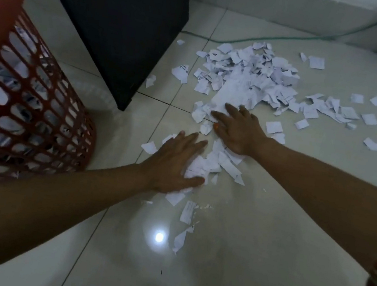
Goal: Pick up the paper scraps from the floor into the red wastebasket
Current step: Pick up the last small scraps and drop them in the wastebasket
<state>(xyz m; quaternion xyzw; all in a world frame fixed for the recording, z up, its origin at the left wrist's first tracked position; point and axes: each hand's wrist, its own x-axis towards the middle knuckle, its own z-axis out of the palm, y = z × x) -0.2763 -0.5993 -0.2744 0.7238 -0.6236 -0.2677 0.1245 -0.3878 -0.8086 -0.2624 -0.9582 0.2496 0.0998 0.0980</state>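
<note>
A large heap of white paper scraps (250,76) lies on the pale tiled floor ahead, with a smaller clump of scraps (214,161) nearer to me. My left hand (174,163) lies flat with spread fingers on the left side of that clump. My right hand (239,128) rests palm down, fingers straight, at the near edge of the large heap. The red wastebasket (28,102) with slotted walls stands at the left, and white scraps show through its slots.
A black cabinet (118,20) stands on the floor between the wastebasket and the heap. A green cable (298,37) runs along the floor by the far wall. Loose single scraps (186,213) lie near me; a light glare shows on the tile.
</note>
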